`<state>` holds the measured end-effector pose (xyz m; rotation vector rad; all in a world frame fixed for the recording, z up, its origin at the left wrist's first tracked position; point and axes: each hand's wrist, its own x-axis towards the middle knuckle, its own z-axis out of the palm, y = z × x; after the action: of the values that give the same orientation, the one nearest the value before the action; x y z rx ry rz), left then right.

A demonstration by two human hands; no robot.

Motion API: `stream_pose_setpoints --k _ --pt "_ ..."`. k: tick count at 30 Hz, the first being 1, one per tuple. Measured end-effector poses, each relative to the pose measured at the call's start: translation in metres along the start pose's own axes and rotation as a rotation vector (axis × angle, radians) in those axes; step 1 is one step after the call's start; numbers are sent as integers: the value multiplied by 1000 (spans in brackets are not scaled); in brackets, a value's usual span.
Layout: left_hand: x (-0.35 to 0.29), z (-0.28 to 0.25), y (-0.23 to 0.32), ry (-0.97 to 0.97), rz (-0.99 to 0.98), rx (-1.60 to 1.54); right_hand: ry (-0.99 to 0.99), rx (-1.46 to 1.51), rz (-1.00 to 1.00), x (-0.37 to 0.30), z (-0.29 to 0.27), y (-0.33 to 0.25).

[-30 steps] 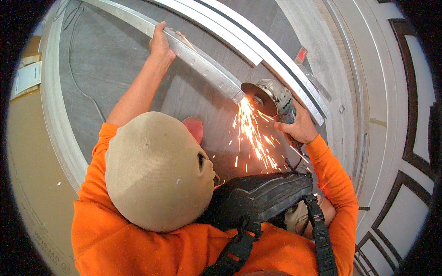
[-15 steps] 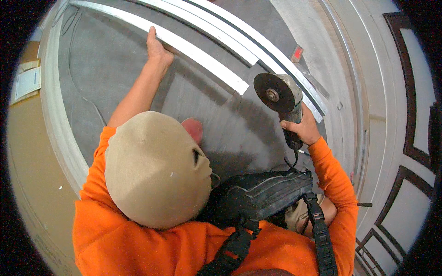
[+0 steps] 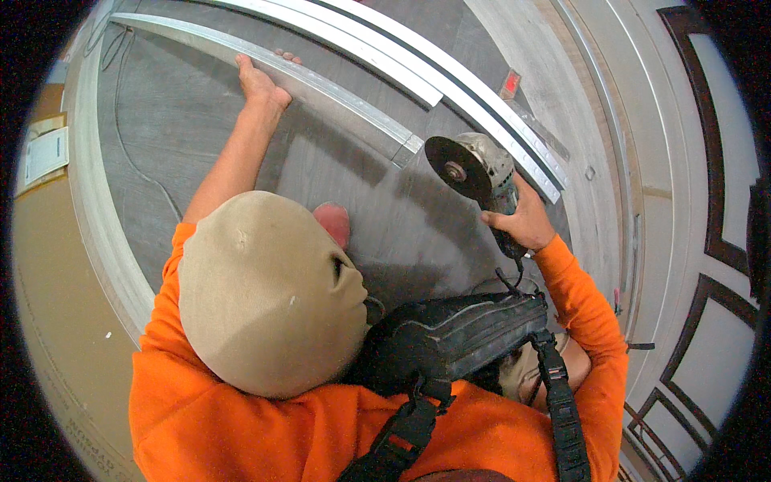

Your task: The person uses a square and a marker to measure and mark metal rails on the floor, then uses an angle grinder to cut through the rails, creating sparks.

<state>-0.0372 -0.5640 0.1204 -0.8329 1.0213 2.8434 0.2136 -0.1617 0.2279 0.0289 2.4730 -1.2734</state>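
Note:
My left hand grips a long metal profile, thumb on the near side and fingertips showing over the far edge. The profile is tilted up off the floor, its near side facing me, and a dark line crosses it close to its right end. In my right hand is an angle grinder, held by its body. The grinder's dark disc hangs just right of the profile's end, apart from it. Whether the disc spins I cannot tell.
White profiles lie on the grey floor beyond. A red-marked object is at the far right. A cord runs along the left. My beige knee, a red shoe tip and a black bag are close in.
The profile has turned in my left hand, which now has fingertips over its far edge. The grinder has shifted slightly left, toward the profile's end.

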Motion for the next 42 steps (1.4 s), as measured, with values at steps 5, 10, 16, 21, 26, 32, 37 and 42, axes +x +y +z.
stream_pose_setpoints --k 5,10,16,21,26,32,37,42 --pt "-2 0 3 -17 -38 -28 15 -58 -63 2 5 6" --pt "4 -1 2 -16 -10 -9 24 -130 -54 5 6 10" --pt "7 -4 -1 9 9 24 1 -124 -52 6 6 5" --pt "9 -7 0 14 -17 31 5 -104 -72 8 7 3" --pt "8 -5 -1 34 -19 53 -7 -93 -55 9 7 3" --pt "9 -7 -1 36 -7 69 -13 -114 -24 11 7 6" --pt "7 -5 -4 53 16 108 -18 -104 -30 13 7 10" --pt "9 -4 -2 61 -5 78 15 -126 -80 16 9 11"
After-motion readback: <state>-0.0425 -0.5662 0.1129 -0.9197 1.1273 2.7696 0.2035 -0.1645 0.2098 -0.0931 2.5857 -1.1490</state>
